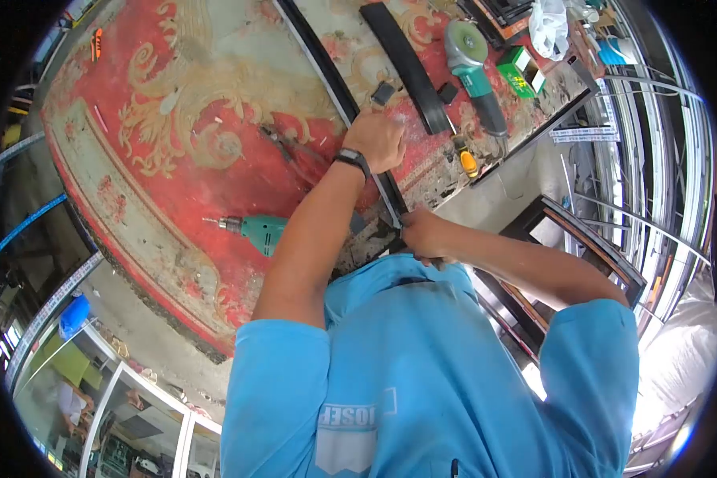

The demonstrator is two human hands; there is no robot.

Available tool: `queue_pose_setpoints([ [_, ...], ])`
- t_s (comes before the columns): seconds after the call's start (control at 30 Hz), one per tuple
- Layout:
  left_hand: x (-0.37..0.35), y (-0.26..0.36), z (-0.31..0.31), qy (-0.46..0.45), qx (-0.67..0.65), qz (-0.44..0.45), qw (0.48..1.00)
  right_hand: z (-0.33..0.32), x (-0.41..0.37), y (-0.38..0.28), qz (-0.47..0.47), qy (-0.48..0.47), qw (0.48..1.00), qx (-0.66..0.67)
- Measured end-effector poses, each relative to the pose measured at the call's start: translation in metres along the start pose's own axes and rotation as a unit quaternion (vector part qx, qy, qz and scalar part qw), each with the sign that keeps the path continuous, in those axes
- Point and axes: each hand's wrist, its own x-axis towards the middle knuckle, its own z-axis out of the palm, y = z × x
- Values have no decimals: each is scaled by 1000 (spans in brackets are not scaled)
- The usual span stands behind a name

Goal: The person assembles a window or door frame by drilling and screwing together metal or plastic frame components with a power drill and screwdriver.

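A long black profile bar [319, 60] with a silver edge slants across the carpeted table toward my body. My left hand [374, 142], with a dark band at the wrist, is closed over the bar's middle. At the near end, close to my shirt, my right hand [430, 237] has its fingers closed around the bar's tip; its fingertips are partly hidden. A small dark block [382, 93] lies just beyond my left hand. To the right of the bar rests a wider black strip [406, 68]. A green drill [255, 231] lies left of my left forearm.
Pliers [277, 143] lie left of the bar. On the right are an angle grinder [474, 76], a green box [522, 72] and a yellow-handled screwdriver [465, 158] near the table edge. An orange cutter [96, 44] sits far left. Frames [589, 239] lean beside the table.
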Motion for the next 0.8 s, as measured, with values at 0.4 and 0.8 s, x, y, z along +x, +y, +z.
queue_pose_setpoints([
  [0.4, 4, -2, 4, 30, -15, -2, 999, 8, 11, 20, -49, 15, 997, -63],
  [0.8, 10, 2, 0, 47, -6, 10, 999, -15, -37, 97, -71, -57, 970, 227],
])
